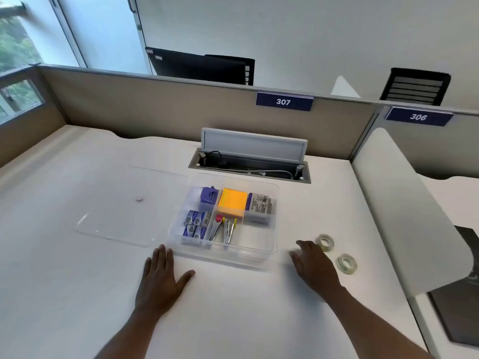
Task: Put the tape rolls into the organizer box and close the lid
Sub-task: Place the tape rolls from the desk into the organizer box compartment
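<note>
A clear plastic organizer box (269,251) stands open mid-desk, its compartments holding orange sticky notes, staple boxes, staplers and a purple item. Its clear lid (124,203) lies flat on the desk to the box's left. Two clear tape rolls lie right of the box: the far roll (325,242) and the near roll (346,264). My left hand (160,278) rests flat on the desk, fingers spread, just before the box's front left corner. My right hand (313,268) hovers open between the box and the tape rolls, fingertips close to the far roll.
An open cable hatch (250,161) with its flap raised sits behind the box. A partition wall (155,110) bounds the desk at the back. A white curved divider (404,211) borders the right side, close to the tape rolls.
</note>
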{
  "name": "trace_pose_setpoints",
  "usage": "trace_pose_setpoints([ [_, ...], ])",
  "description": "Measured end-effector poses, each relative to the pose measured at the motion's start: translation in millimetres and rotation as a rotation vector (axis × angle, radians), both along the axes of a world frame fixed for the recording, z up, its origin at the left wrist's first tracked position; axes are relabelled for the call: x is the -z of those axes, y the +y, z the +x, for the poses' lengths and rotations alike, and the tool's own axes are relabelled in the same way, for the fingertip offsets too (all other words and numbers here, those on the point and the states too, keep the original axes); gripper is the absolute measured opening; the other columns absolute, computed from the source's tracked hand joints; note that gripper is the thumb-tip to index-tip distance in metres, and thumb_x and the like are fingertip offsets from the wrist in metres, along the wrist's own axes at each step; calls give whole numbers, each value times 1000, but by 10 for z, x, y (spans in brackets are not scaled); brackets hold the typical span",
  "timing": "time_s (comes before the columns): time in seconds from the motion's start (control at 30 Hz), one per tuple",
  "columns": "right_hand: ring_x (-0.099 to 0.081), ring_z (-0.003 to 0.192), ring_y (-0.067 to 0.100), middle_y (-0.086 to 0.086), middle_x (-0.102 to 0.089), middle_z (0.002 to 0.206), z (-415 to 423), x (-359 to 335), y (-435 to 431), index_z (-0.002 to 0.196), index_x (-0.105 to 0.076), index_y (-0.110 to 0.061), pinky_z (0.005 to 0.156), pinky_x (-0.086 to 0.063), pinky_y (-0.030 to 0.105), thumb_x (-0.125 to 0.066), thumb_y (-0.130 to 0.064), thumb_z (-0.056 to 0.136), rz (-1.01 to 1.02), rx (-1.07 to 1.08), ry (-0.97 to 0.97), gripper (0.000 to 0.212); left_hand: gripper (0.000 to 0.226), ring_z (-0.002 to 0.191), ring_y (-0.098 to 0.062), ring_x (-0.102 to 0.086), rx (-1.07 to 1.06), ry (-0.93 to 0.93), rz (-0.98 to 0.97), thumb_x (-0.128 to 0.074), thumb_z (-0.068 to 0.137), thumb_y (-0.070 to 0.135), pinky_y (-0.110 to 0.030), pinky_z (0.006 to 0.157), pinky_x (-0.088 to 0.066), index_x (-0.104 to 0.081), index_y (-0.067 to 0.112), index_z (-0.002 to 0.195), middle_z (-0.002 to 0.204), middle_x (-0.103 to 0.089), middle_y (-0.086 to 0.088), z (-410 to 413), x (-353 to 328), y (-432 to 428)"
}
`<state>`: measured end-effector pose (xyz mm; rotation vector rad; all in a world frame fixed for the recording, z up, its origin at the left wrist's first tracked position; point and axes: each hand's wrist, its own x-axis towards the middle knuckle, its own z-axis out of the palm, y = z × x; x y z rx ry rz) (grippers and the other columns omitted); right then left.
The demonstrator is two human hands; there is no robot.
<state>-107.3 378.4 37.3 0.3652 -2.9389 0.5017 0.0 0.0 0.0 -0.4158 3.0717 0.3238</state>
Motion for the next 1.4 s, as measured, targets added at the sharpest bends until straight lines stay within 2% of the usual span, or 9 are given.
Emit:
trace_pose_setpoints([
  [0.1,-54,117,19,-1,-59,123,-4,-26,67,128,-52,-18,88,-49,32,-55,-45,88,-6,-39,-185,48,106,145,-28,-16,-13,28,-5,-9,78,82,-43,117,-15,-26,2,146,155,-22,-18,6,-8,-7],
  [0.27,-49,122,18,-2,-56,129,-19,-45,109,131,-49,-20,96,-43,30,-59,-45,84,2,-73,-290,54,105,145,-26,-14,-12,39,-8,-11,78,82,-42,118,-14,-24,4,147,156,-20,-15,6,-25,11],
  [0.43,-49,120,19,-2,-55,129,-39,-47,158,129,-52,-20,99,-44,32,-63,-39,79,-14,-121,-347,54,105,145,-27,-16,-22,27,3,-12,78,82,-44,117,-15,-25,4,146,156,-21,-16,1,-14,6],
  [0.7,-62,106,27,10,-67,111,-152,-77,237,108,-67,-8,94,-49,31,-54,-7,75,30,-281,-300,35,104,145,-27,-15,-45,4,-19,-10,78,81,-45,117,-14,-23,5,147,156,-20,-15,-25,3,34],
  [0.83,-62,105,31,16,-67,106,-232,-141,159,109,-66,-2,93,-47,32,-60,-5,75,1,-260,-264,34,103,145,-26,-16,-44,11,-22,-11,78,81,-44,117,-14,-25,5,147,156,-21,-14,-28,12,23],
  [0.97,-63,98,27,15,-64,102,-360,-245,8,106,-68,-5,86,-38,15,-69,-3,74,-247,-64,-118,33,102,146,-25,-12,-45,11,-33,-11,78,80,-42,118,-11,-20,7,148,157,-17,-13,-25,7,26],
  [1.07,-62,104,26,15,-67,106,-514,-448,-209,107,-67,-5,88,-35,16,-73,-5,72,-391,83,-55,35,102,146,-24,-9,-47,3,-38,-10,78,80,-42,118,-10,-17,8,149,158,-14,-12,-32,8,11],
  [1.23,-62,103,24,12,-66,109,-659,-689,-589,109,-66,-8,86,-38,17,-72,-14,75,-341,-117,-91,35,103,146,-23,-7,-45,4,-42,-8,77,81,-42,118,-9,-16,8,149,159,-13,-11,-37,12,15],
  [1.4,-58,111,24,7,-63,121,-625,-589,-923,117,-62,-13,93,-45,31,-71,-24,75,-146,-286,-232,44,101,146,-23,-7,-50,13,-31,-11,78,81,-42,118,-9,-16,8,149,159,-13,-11,-35,15,18],
])
